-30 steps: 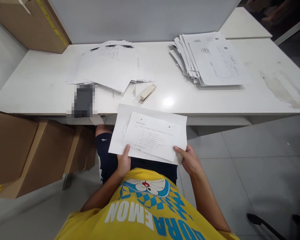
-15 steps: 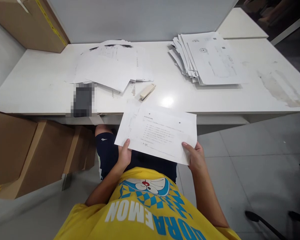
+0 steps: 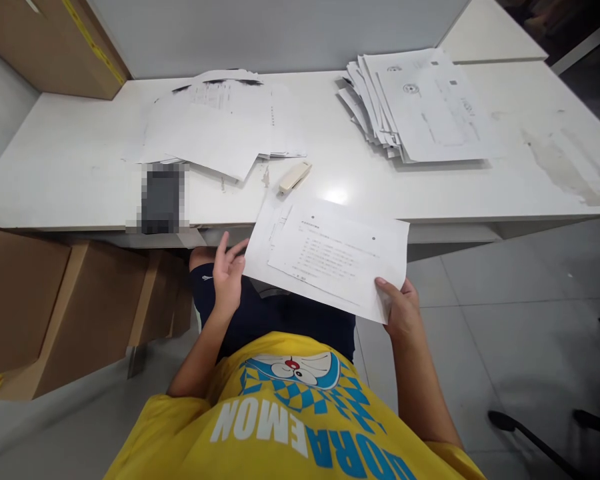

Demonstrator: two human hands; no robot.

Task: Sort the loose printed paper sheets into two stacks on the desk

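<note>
My right hand [image 3: 403, 305] pinches the lower right corner of a white paper sheet [image 3: 330, 253], thumb on top and fingers beneath. A smaller printed page lies on the larger sheet, with lines of text and two dark dots near its top. My left hand [image 3: 229, 277] is off the paper, fingers spread, just beside its left edge. Beyond the sheet, a cream stapler [image 3: 295, 178] rests on the white desk [image 3: 370, 193].
Loose papers [image 3: 205, 130] spread over the desk's left part, with a blurred dark object [image 3: 163, 198] in front of them. A thick stack of papers [image 3: 425, 110] stands on the right. Cardboard boxes [image 3: 87, 320] fill the lower left; a grey partition [image 3: 280, 37] closes the back.
My left hand has let go of the paper and moved left with its fingers spread. The sheet has shifted to the right and tilted, still in my right hand.
</note>
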